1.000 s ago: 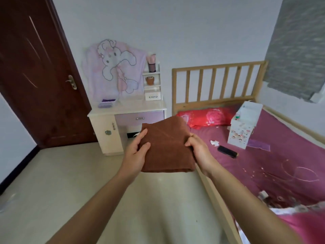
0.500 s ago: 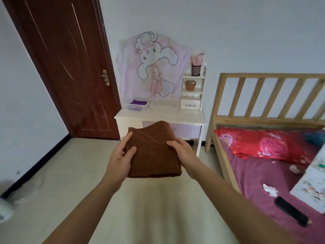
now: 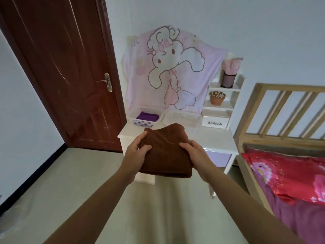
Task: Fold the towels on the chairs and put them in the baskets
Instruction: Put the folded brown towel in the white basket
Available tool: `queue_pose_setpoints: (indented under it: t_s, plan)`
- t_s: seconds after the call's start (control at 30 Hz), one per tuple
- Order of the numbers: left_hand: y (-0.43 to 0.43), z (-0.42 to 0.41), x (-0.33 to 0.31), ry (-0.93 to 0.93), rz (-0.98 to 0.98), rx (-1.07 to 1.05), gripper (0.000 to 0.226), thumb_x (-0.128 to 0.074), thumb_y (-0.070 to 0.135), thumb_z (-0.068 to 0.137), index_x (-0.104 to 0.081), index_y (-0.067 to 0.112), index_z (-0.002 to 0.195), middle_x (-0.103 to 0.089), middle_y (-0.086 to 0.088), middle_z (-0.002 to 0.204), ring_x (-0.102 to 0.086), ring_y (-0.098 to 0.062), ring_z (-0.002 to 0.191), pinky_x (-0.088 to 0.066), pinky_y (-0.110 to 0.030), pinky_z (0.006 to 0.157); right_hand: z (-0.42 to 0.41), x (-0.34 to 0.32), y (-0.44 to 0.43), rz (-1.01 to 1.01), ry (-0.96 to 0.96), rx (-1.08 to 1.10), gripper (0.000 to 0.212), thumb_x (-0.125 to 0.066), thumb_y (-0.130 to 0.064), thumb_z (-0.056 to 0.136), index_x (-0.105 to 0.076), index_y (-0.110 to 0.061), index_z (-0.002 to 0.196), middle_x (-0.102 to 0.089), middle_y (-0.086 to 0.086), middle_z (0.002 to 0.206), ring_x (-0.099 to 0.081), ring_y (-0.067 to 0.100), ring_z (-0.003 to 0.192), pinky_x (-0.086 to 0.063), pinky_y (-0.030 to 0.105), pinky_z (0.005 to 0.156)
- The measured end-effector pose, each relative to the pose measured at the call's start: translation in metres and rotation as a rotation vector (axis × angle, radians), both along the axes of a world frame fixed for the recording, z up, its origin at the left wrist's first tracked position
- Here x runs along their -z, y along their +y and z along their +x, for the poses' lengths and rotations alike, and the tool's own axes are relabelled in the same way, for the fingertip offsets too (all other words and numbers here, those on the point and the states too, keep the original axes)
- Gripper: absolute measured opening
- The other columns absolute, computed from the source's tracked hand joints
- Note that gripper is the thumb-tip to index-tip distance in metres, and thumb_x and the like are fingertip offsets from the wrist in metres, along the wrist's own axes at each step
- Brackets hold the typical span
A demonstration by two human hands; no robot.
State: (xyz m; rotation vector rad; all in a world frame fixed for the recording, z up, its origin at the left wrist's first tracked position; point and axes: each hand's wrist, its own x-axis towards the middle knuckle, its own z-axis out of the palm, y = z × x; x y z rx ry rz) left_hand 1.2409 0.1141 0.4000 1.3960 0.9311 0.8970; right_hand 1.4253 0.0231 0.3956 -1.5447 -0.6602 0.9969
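Brown folded terry towel (image 3: 165, 152) is up in the air in front of the person, over the near edge of the white tabletop (image 3: 211, 138), not down in anything yet. Left hand (image 3: 136, 152) has its grip clamped on the towel's left edge, thumb on top, and right hand (image 3: 195, 154) is pinching the right edge the same way.

So folding looks done to me and this is the carry-and-drop step. Next move, I reckon: reach further forward and lower it flat into a basket without the fold popping open.

Two baskets sit at the back of the tabletop. On the left, the white perforated plastic basket (image 3: 140, 122) has a folded purple cloth (image 3: 147, 117) in it. Next to it, the pale basket (image 3: 182, 117) looks empty, but it's blurry so can't swear to it.
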Motion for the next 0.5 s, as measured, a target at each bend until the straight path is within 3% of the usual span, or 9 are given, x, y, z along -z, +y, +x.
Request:
queue_pose_setpoints:
  t_s: [0.13, 0.2, 0.4, 0.5]
  plan:
    - [0.096, 0.055, 0.026, 0.101, 0.038, 0.030, 0.053, -0.057, 0.009, 0.093, -0.052, 0.032, 0.140, -0.056, 0.010, 0.129, -0.055, 0.001, 0.108, -0.045, -0.011, 0.083, 0.054, 0.028, 0.097, -0.029, 0.011, 0.019, 0.025, -0.061, -0.034, 0.096, -0.063, -0.024, 0.118, -0.071, 0.002, 0.111, -0.068, 0.019, 0.100, -0.054, 0.031, 0.076]
    - [0.145, 0.078, 0.035, 0.148, 0.030, 0.017, 0.052, -0.057, 0.010, 0.094, -0.052, 0.034, 0.140, -0.055, 0.009, 0.129, -0.055, -0.004, 0.108, -0.045, -0.011, 0.080, 0.077, 0.040, 0.148, -0.038, 0.015, 0.019, 0.026, -0.061, -0.033, 0.096, -0.063, -0.022, 0.120, -0.070, 0.004, 0.111, -0.068, 0.020, 0.099, -0.054, 0.029, 0.075]
    - [0.301, 0.134, 0.052, 0.243, -0.066, -0.039, 0.051, -0.060, 0.008, 0.091, -0.056, 0.032, 0.135, -0.063, -0.002, 0.125, -0.063, -0.017, 0.110, -0.052, -0.033, 0.096, 0.137, 0.056, 0.311, -0.113, 0.049, -0.108, 0.031, -0.056, -0.034, 0.099, -0.056, -0.021, 0.127, -0.068, 0.000, 0.108, -0.066, 0.016, 0.093, -0.053, 0.027, 0.066]
    - [0.359, 0.141, 0.058, 0.268, -0.129, -0.063, 0.047, -0.061, 0.009, 0.091, -0.058, 0.037, 0.129, -0.067, -0.003, 0.117, -0.067, -0.018, 0.102, -0.055, -0.032, 0.088, 0.150, 0.060, 0.371, -0.165, 0.095, -0.153, 0.028, -0.055, -0.033, 0.099, -0.054, -0.023, 0.125, -0.067, -0.002, 0.106, -0.066, 0.016, 0.093, -0.054, 0.029, 0.068]
